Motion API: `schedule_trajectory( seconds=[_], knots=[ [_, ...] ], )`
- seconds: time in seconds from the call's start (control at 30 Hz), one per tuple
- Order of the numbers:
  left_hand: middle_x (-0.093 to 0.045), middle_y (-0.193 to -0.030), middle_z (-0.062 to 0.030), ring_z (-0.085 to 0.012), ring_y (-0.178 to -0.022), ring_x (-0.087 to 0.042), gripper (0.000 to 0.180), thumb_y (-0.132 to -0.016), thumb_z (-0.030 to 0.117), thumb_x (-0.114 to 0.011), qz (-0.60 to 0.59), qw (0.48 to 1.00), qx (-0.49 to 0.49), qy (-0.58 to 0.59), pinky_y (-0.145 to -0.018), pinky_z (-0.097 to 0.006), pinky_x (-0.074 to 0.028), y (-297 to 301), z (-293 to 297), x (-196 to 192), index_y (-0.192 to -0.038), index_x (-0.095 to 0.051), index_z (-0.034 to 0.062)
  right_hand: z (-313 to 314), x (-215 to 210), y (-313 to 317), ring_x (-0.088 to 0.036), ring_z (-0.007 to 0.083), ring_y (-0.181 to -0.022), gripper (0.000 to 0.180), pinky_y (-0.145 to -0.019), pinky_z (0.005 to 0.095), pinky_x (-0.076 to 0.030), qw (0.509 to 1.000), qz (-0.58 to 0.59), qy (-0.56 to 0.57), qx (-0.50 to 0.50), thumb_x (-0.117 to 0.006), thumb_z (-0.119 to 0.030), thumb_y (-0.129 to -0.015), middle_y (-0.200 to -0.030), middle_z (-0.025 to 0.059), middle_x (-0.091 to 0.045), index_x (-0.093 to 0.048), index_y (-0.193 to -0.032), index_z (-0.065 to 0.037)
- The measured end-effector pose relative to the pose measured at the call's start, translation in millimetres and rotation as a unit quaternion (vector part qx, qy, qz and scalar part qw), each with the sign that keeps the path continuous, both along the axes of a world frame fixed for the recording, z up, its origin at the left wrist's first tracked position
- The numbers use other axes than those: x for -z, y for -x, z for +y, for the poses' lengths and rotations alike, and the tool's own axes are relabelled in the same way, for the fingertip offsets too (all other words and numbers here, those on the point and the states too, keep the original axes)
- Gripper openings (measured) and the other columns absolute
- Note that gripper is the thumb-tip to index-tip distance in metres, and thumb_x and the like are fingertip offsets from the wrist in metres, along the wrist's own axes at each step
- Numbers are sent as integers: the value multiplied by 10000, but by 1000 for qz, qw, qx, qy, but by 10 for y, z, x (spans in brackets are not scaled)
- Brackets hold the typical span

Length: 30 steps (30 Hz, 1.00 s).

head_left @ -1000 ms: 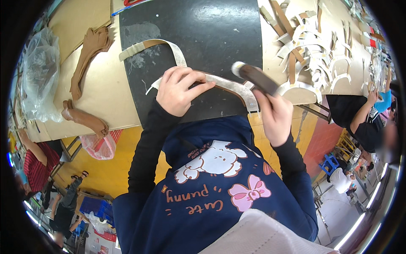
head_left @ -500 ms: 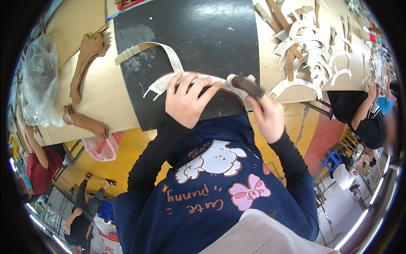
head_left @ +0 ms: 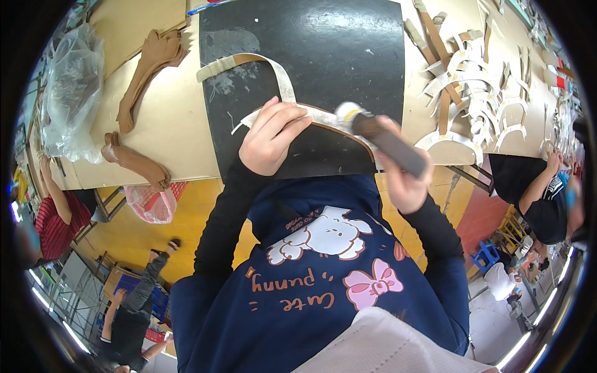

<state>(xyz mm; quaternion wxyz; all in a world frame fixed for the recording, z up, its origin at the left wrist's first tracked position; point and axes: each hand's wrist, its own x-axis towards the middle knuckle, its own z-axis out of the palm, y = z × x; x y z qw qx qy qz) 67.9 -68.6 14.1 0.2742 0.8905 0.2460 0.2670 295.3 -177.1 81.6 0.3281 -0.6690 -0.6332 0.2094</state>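
Observation:
On the black mat lies a curved shoe-upper strap piece, pale on its upper face with a brown edge. A long narrow strap of it loops up and away to the left. My left hand is closed over the left part of the curve, fingers bent and pressed together on it. My right hand grips a hammer with a dark, long head and a whitish end. That end hovers over or touches the right part of the curve; motion blur hides which. The hammer's handle is mostly hidden in my hand.
Many similar strap pieces are heaped on the table at right. Brown leather pieces lie in stacks at left, beside a clear plastic bag. A pink-red bag hangs below the table edge. Other people work at both sides.
The view has shifted, so the table appears further right. My left fingers have drawn together from a spread pose. My right hand has turned the hammer, its dark head now showing longer.

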Motion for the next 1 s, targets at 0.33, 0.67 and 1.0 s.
schedule_trajectory(
  seconds=[0.33,0.67,1.0],
  knots=[
    [-728,-927,-96,-282,-909,-707,197,-752,-149,-631,-105,982,-122,103,-934,-392,-568,17,83,7,-851,-723,-6,215,-68,27,-648,329,-618,527,-566,407,-506,990,-68,68,-100,-612,-14,-870,-712,138,-628,-602,-1382,-136],
    [-714,-992,-99,-293,-950,-684,301,-713,-140,-632,-111,987,-108,38,-896,-402,-558,-35,72,-41,-954,-738,7,79,-104,-137,-557,99,-636,191,-568,274,-420,983,134,-28,122,-651,-27,-930,-730,69,-628,-694,-1096,56],
    [-698,-977,-78,-280,-942,-672,275,-669,-103,-602,-38,999,-15,9,-882,-389,-543,-24,-27,-18,-887,-728,8,38,-21,21,-644,288,-581,444,-554,363,-526,995,86,43,28,-647,-120,-934,-708,100,-682,-613,-1372,-180]
  ],
)
